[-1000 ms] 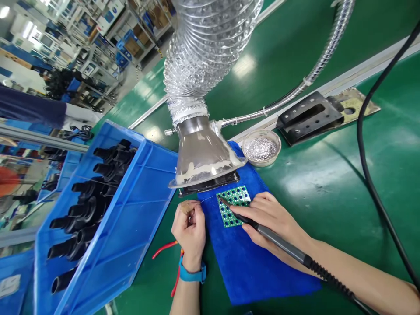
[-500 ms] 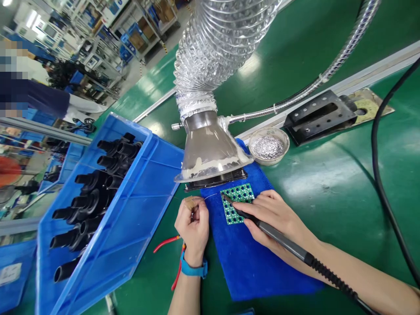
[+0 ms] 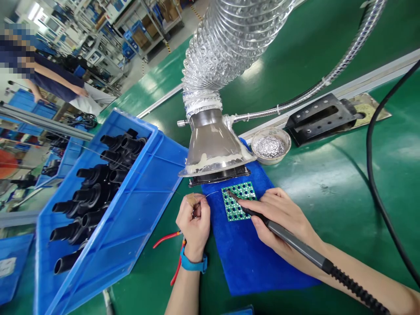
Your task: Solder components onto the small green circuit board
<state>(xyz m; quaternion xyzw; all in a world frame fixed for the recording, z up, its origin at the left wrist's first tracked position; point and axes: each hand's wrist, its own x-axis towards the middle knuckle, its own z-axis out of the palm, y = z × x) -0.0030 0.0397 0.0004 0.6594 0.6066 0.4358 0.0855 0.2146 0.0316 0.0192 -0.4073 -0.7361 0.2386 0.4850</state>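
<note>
A small green circuit board (image 3: 236,202) lies on a blue cloth (image 3: 249,253) under a metal fume hood (image 3: 215,148). My right hand (image 3: 278,218) grips a grey soldering iron (image 3: 288,239), whose tip rests on the board's upper left part. My left hand (image 3: 194,225) is closed in a pinch on a thin solder wire (image 3: 211,194) that runs toward the iron's tip. A blue band is round my left wrist.
A blue crate (image 3: 131,210) of black tube parts (image 3: 92,192) stands at the left. Red-handled cutters (image 3: 170,245) lie under my left wrist. A bowl of silvery scraps (image 3: 271,146), a black metal bracket (image 3: 323,116) and a black cable (image 3: 377,183) are at the right. A person stands at far left.
The view has shifted slightly. The iron's tip has stayed on the board's upper left part, and my left hand holds the wire in the same place.
</note>
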